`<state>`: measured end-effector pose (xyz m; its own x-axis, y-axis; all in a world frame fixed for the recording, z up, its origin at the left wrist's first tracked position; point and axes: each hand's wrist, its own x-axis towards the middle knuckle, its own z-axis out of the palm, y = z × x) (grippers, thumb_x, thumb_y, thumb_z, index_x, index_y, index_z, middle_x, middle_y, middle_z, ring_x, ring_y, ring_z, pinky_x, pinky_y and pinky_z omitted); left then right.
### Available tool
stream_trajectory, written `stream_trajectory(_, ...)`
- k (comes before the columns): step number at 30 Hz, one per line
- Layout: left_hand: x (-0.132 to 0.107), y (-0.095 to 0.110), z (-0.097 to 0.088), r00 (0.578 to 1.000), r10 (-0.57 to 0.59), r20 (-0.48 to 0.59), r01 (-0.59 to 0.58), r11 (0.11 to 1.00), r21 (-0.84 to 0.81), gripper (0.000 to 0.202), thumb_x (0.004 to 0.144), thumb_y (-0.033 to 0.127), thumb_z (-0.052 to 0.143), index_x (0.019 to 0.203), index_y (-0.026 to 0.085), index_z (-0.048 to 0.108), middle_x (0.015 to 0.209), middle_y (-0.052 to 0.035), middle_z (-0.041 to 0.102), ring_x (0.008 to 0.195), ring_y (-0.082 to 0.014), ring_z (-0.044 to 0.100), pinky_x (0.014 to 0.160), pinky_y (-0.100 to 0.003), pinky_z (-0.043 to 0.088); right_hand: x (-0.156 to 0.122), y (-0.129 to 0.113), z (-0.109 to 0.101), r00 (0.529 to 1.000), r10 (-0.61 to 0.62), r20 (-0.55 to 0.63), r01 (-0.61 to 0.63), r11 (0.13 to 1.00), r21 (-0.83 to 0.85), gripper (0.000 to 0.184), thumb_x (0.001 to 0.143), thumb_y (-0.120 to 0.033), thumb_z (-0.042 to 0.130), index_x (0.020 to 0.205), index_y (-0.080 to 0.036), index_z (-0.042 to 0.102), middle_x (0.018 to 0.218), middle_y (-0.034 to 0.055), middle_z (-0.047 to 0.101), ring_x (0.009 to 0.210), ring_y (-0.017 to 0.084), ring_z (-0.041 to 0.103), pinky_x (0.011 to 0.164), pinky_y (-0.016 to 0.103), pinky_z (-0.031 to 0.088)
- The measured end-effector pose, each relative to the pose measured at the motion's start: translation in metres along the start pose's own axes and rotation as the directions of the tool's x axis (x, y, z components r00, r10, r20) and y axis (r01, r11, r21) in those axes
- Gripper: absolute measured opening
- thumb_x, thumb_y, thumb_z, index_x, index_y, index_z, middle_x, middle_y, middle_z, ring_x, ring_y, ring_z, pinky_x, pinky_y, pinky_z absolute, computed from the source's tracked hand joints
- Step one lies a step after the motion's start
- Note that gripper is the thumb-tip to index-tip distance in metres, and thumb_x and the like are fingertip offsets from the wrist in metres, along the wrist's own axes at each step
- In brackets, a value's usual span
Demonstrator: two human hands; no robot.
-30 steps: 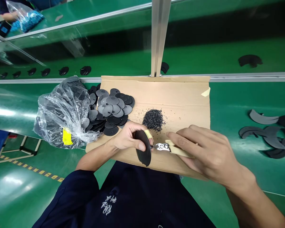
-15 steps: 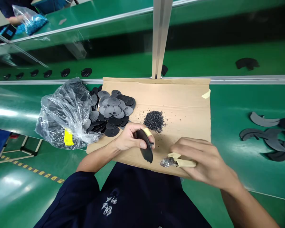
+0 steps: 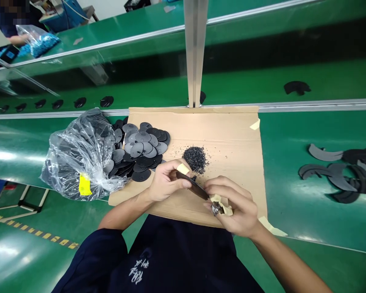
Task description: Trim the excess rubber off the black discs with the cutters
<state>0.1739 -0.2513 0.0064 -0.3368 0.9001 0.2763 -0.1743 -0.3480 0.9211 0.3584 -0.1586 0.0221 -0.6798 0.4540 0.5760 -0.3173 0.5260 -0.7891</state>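
Observation:
My left hand [image 3: 163, 185] pinches a flat black plastic disc [image 3: 195, 188] between thumb and fingers, tilted nearly on edge, with a small nub on its far face. Tape is wound round one of that hand's fingers. Close on the right, my right hand [image 3: 239, 207] is closed round a small shiny metal tool [image 3: 216, 208] with pale tape about it; its kind is not clear. The fingers of the right hand meet the disc's right end. Beyond both hands lies a heap of tiny black scraps [image 3: 195, 158] on the cardboard sheet [image 3: 228, 130].
Many black and grey discs [image 3: 143, 146] are piled at the left, beside a clear plastic bag [image 3: 79, 158] with a yellow label. Curved black parts [image 3: 341, 177] lie on the green table at right. A metal post [image 3: 195, 53] rises behind the cardboard. Another person's arm [image 3: 18, 39] shows far left.
My right hand has moved left with the metal tool, up to the disc. The disc has been tipped from steep to a flatter slant. The whole view has shifted slightly.

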Motion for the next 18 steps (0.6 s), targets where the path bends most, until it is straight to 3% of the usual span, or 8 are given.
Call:
stream_trajectory(4,-0.005,0.000,-0.002,0.999,-0.031,0.025,0.031,0.999,-0.006,0.026,0.083,0.033,0.085,0.085,0.014,0.067,0.081,-0.0046,0.071,0.072,-0.0135,0.069,0.067,-0.022,0.057,0.000,0.001,-0.005,1.000,-0.016,-0.022,0.016,1.000,-0.016,0.025,0.087,-0.013,0.072,0.111,-0.016,0.067,0.101,0.0130,0.070,0.087,0.023,0.072,0.070,0.036,0.063)
stream_trajectory(10,-0.008,0.002,-0.004,0.994,-0.001,0.106,0.003,1.000,-0.022,0.020,0.086,0.028,0.082,0.086,0.014,0.067,0.088,-0.0079,0.077,0.081,-0.0163,0.074,0.076,-0.026,0.060,0.001,0.002,-0.012,0.996,-0.087,-0.029,0.080,0.979,-0.190,0.027,0.088,-0.007,0.062,0.111,-0.019,0.068,0.103,0.0129,0.073,0.084,0.023,0.072,0.064,0.035,0.061)
stream_trajectory(14,-0.005,0.002,-0.006,0.988,0.033,0.151,-0.035,0.999,0.010,0.017,0.088,0.027,0.080,0.088,0.015,0.069,0.091,-0.0082,0.077,0.085,-0.0176,0.074,0.079,-0.029,0.059,0.001,0.002,-0.016,0.986,-0.161,0.033,0.163,0.947,-0.276,0.026,0.089,-0.005,0.057,0.108,-0.019,0.067,0.100,0.0113,0.076,0.077,0.021,0.070,0.061,0.035,0.057)
stream_trajectory(18,0.000,0.002,-0.009,0.979,0.059,0.194,-0.080,0.992,0.100,0.020,0.087,0.034,0.080,0.086,0.016,0.072,0.089,-0.0086,0.073,0.086,-0.0181,0.069,0.081,-0.033,0.056,-0.001,0.000,-0.023,0.979,-0.173,0.105,0.199,0.921,-0.334,0.018,0.097,-0.014,0.054,0.108,-0.018,0.067,0.099,0.0104,0.076,0.079,0.021,0.070,0.065,0.035,0.055)
